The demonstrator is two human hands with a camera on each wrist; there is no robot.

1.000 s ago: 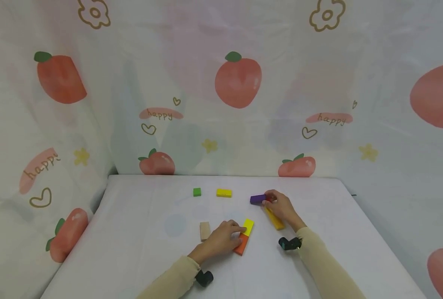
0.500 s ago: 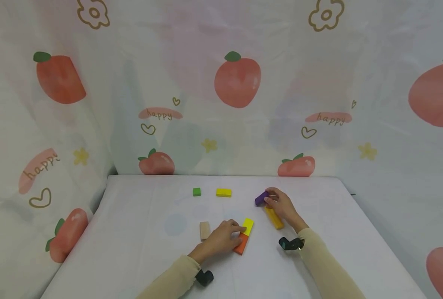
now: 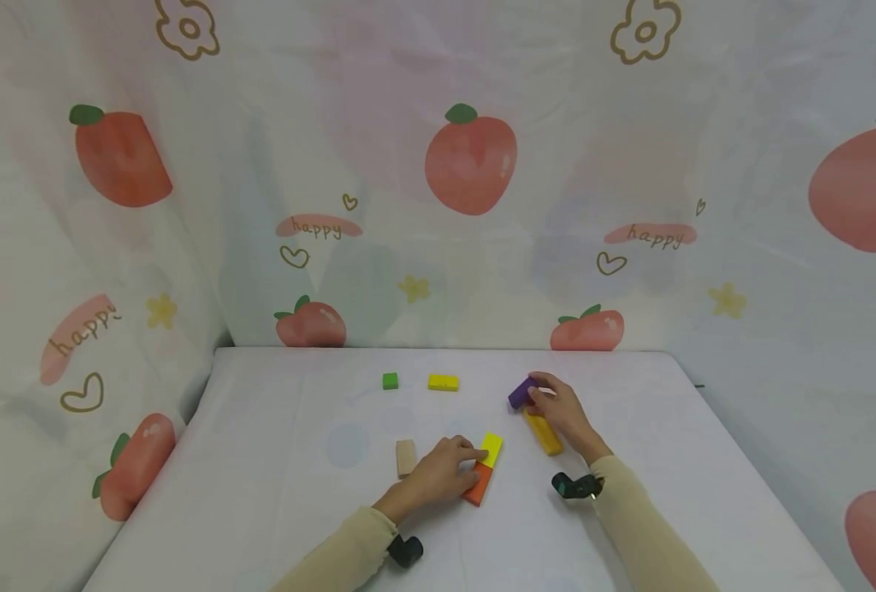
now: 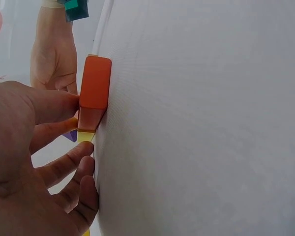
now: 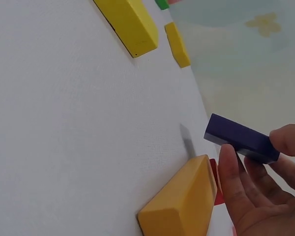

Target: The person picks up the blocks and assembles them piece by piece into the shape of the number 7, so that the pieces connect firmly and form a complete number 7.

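Across the white surface (image 3: 275, 477), left to right: green cube (image 3: 389, 381); pale wooden block (image 3: 405, 458); left hand (image 3: 438, 474), unclenched, with thumb and forefinger against orange block (image 3: 480, 487) and abutting bright yellow block (image 3: 492, 448); purple block (image 3: 522, 394) pinched in right hand (image 3: 565, 413), near amber block (image 3: 544, 434).

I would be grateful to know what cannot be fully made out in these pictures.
Right wrist view: most of the red block, behind the amber block and right hand.
Right wrist view: the rest of the green block, cut off by the top edge.
Left wrist view: most of the purple block, behind the left hand.
Left wrist view: most of the yellow block, behind the orange block.
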